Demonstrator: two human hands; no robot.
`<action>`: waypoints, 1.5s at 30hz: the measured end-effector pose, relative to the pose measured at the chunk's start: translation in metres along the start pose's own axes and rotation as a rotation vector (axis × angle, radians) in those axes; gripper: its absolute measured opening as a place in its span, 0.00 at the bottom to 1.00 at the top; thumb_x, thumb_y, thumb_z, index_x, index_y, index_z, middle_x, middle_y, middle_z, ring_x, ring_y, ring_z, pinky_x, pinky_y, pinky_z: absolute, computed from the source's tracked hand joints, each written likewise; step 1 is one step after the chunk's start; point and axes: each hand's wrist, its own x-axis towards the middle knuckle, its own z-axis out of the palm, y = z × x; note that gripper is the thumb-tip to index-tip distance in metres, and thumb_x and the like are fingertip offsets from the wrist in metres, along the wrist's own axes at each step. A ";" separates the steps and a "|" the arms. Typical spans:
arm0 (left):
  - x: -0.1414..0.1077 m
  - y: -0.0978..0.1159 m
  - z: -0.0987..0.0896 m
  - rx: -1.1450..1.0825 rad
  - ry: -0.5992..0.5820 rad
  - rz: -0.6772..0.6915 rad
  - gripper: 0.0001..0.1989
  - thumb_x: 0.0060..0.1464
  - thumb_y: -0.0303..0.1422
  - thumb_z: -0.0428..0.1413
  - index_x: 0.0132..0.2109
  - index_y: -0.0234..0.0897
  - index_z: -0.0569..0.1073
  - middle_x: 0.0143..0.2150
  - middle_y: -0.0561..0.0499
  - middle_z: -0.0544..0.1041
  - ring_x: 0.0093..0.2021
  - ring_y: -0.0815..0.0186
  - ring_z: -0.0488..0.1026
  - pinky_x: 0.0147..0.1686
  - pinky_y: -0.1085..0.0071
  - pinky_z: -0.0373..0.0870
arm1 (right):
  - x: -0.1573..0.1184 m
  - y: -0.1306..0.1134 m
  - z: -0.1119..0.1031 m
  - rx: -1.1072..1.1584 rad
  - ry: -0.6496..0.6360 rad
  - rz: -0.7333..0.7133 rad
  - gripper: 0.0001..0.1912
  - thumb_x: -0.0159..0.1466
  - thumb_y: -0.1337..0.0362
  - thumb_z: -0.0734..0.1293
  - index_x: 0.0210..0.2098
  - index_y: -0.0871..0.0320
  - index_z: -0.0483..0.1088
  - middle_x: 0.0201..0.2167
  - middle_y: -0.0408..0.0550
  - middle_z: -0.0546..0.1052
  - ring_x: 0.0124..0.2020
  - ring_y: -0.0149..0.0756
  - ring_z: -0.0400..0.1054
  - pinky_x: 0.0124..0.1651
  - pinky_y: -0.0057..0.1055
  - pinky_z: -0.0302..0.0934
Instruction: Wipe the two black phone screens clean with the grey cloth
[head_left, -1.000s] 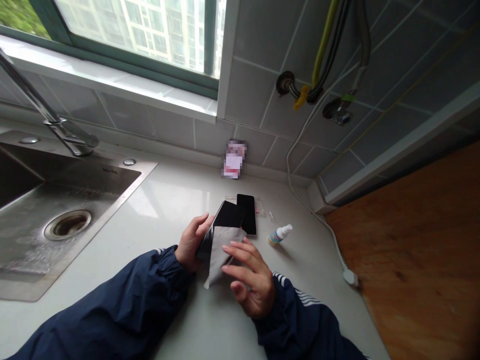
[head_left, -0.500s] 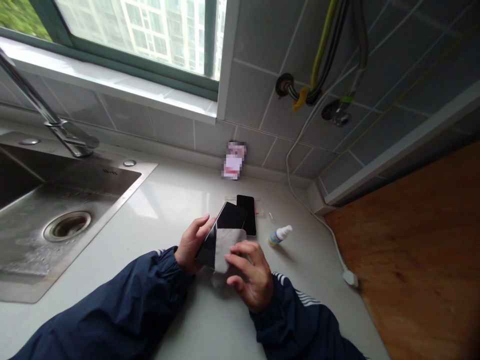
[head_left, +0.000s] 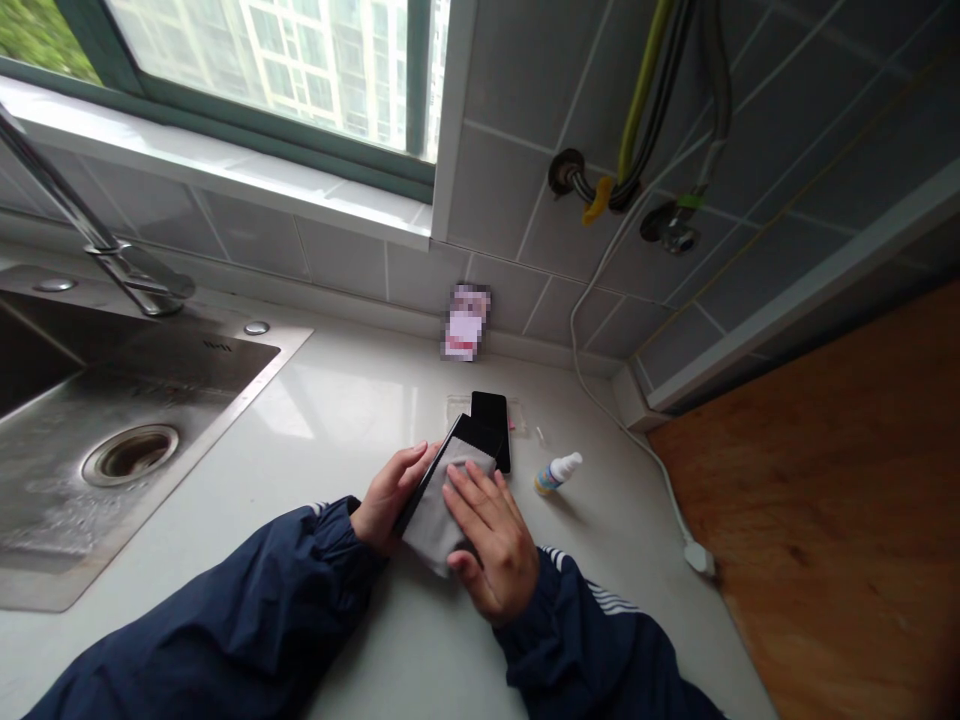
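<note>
My left hand (head_left: 386,502) is closed around the left edge of a black smartphone (head_left: 471,430), which is tilted above the counter. A grey cleaning cloth (head_left: 431,528) with zigzag edges covers most of its screen. On top of the cloth lies my right hand (head_left: 496,548), its fingers stretched flat and its thumb held apart near the cloth's lower edge. Just behind, a second black phone (head_left: 491,406) rests on the counter, partly hidden by the first. To the right stands a small spray bottle (head_left: 556,473) with a white top.
A steel sink (head_left: 225,365) with a chrome faucet (head_left: 139,275) is at the left. Against the tiled wall leans a blurred-out pink item (head_left: 465,325). A white cable (head_left: 592,385) runs down to a plug (head_left: 699,558) beside a wooden panel (head_left: 810,520) on the right.
My right hand has flattened onto the cloth, its fingers moving up and slightly left. The cloth now spreads over more of the phone's screen. My left hand keeps its hold.
</note>
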 end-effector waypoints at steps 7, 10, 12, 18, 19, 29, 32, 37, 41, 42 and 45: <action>0.000 -0.003 0.002 0.014 0.044 0.076 0.31 0.61 0.45 0.51 0.67 0.35 0.66 0.50 0.42 0.81 0.47 0.52 0.79 0.50 0.61 0.72 | -0.002 0.002 0.005 -0.086 -0.048 0.031 0.38 0.73 0.42 0.44 0.71 0.60 0.52 0.72 0.53 0.52 0.74 0.50 0.39 0.72 0.58 0.40; 0.000 0.000 0.002 0.013 0.062 0.081 0.32 0.61 0.48 0.51 0.66 0.35 0.66 0.50 0.42 0.81 0.47 0.52 0.79 0.50 0.60 0.72 | -0.004 -0.002 0.002 -0.084 -0.135 -0.071 0.38 0.72 0.40 0.46 0.70 0.59 0.53 0.73 0.50 0.51 0.74 0.51 0.38 0.72 0.60 0.32; 0.000 0.002 0.003 0.008 0.044 0.085 0.33 0.60 0.50 0.50 0.66 0.37 0.66 0.50 0.42 0.81 0.45 0.51 0.79 0.49 0.59 0.72 | -0.004 -0.005 0.000 -0.084 -0.181 -0.118 0.39 0.71 0.38 0.47 0.70 0.58 0.53 0.73 0.49 0.51 0.74 0.51 0.38 0.72 0.62 0.27; 0.001 0.004 0.006 0.008 0.008 0.145 0.32 0.61 0.51 0.49 0.65 0.36 0.68 0.48 0.41 0.81 0.42 0.51 0.80 0.46 0.59 0.73 | -0.003 -0.006 -0.001 -0.083 -0.258 -0.140 0.39 0.71 0.38 0.48 0.70 0.57 0.52 0.73 0.49 0.50 0.75 0.52 0.36 0.71 0.64 0.24; 0.001 0.004 0.005 0.013 0.014 0.149 0.32 0.61 0.50 0.49 0.64 0.36 0.68 0.47 0.41 0.82 0.41 0.51 0.80 0.45 0.59 0.73 | -0.003 -0.005 0.000 -0.086 -0.256 -0.136 0.38 0.71 0.39 0.48 0.70 0.56 0.52 0.73 0.49 0.50 0.75 0.52 0.37 0.71 0.65 0.25; 0.002 0.002 0.003 0.088 0.091 0.114 0.32 0.60 0.52 0.49 0.64 0.36 0.68 0.43 0.42 0.82 0.37 0.53 0.80 0.38 0.63 0.74 | -0.002 0.000 0.003 -0.111 -0.236 -0.056 0.35 0.73 0.43 0.46 0.71 0.55 0.51 0.73 0.49 0.49 0.74 0.52 0.38 0.70 0.66 0.32; 0.002 0.001 0.002 0.093 0.083 0.121 0.31 0.61 0.51 0.49 0.64 0.37 0.68 0.45 0.43 0.82 0.40 0.53 0.80 0.42 0.62 0.73 | -0.002 0.002 0.005 -0.106 -0.211 -0.035 0.35 0.73 0.43 0.47 0.71 0.55 0.52 0.73 0.50 0.51 0.74 0.52 0.39 0.70 0.65 0.34; 0.001 0.001 0.003 0.097 0.081 0.131 0.31 0.61 0.51 0.49 0.63 0.36 0.68 0.47 0.42 0.81 0.42 0.53 0.80 0.45 0.62 0.73 | -0.003 0.003 0.007 -0.099 -0.190 -0.019 0.35 0.73 0.42 0.46 0.71 0.55 0.52 0.73 0.51 0.52 0.74 0.52 0.40 0.69 0.66 0.37; 0.001 0.002 0.005 0.091 0.100 0.123 0.31 0.60 0.51 0.50 0.63 0.36 0.69 0.46 0.43 0.82 0.42 0.53 0.80 0.44 0.62 0.73 | -0.003 0.002 0.007 -0.088 -0.188 -0.014 0.35 0.73 0.43 0.46 0.71 0.56 0.52 0.72 0.52 0.52 0.74 0.52 0.40 0.69 0.65 0.38; 0.002 0.002 0.005 0.090 0.098 0.124 0.31 0.60 0.51 0.51 0.63 0.36 0.69 0.46 0.43 0.82 0.42 0.53 0.80 0.44 0.62 0.73 | -0.003 0.003 0.007 -0.084 -0.187 -0.012 0.35 0.73 0.42 0.46 0.71 0.56 0.52 0.72 0.52 0.52 0.74 0.52 0.40 0.69 0.65 0.38; 0.002 0.001 0.004 0.096 0.080 0.136 0.30 0.60 0.51 0.51 0.62 0.36 0.69 0.45 0.43 0.82 0.42 0.53 0.80 0.44 0.62 0.73 | -0.003 0.003 0.008 -0.077 -0.190 -0.003 0.35 0.73 0.42 0.47 0.71 0.55 0.52 0.73 0.52 0.52 0.74 0.52 0.40 0.69 0.65 0.39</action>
